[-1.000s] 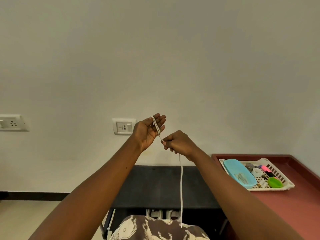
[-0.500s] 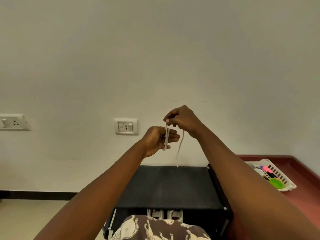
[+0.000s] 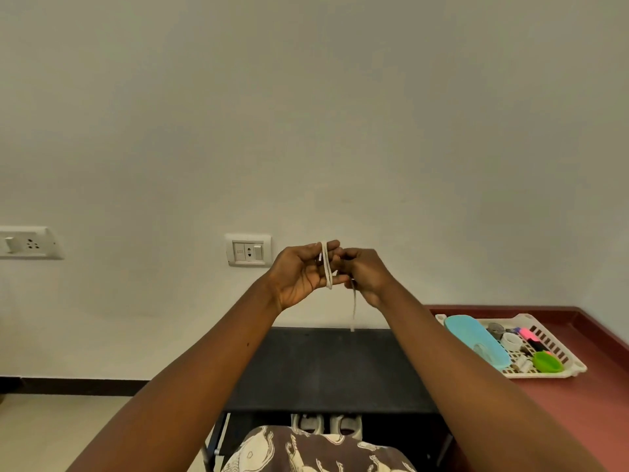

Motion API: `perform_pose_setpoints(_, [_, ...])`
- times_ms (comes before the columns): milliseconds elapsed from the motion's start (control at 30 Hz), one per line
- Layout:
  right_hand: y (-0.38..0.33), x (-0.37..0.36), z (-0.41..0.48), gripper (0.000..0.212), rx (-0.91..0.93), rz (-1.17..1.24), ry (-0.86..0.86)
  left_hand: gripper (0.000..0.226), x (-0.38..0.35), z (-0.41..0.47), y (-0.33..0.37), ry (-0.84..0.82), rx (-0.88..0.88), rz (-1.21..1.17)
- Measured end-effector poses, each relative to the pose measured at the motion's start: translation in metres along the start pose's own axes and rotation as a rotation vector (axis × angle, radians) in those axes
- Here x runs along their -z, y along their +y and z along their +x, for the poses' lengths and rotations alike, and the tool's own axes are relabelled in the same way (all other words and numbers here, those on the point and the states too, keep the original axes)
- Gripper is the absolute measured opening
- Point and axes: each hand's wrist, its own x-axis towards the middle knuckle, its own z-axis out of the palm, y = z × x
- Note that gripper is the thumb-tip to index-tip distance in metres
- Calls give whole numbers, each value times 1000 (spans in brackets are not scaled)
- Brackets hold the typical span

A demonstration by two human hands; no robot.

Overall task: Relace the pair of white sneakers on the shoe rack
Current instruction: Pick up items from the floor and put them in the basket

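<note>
pinching the lace [image 3: 328,269] with the right hand [image 3: 367,274], left hand [image 3: 299,275] gripping its coil; sneakers [image 3: 345,425] sit shelved, relacing apparently unstarted.

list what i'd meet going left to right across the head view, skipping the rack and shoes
wall socket → switch plate → left hand, white lace looped round its fingers → right hand pinching the lace's tail → white basket on the red counter
</note>
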Motion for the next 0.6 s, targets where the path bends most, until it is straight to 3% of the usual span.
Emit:
perform_pose_setpoints(200, [10, -7, -8, 17, -61, -41, 11, 32, 4, 2, -1, 123, -64, -3])
perform_pose_setpoints(433, [11, -13, -14, 19, -24, -414, -101, 35, 9, 10, -7, 230, -187, -27])
perform_pose_setpoints(600, [-6, -10, -14, 18, 39, -533, -85, 32, 17, 12, -16, 306, -203, 290])
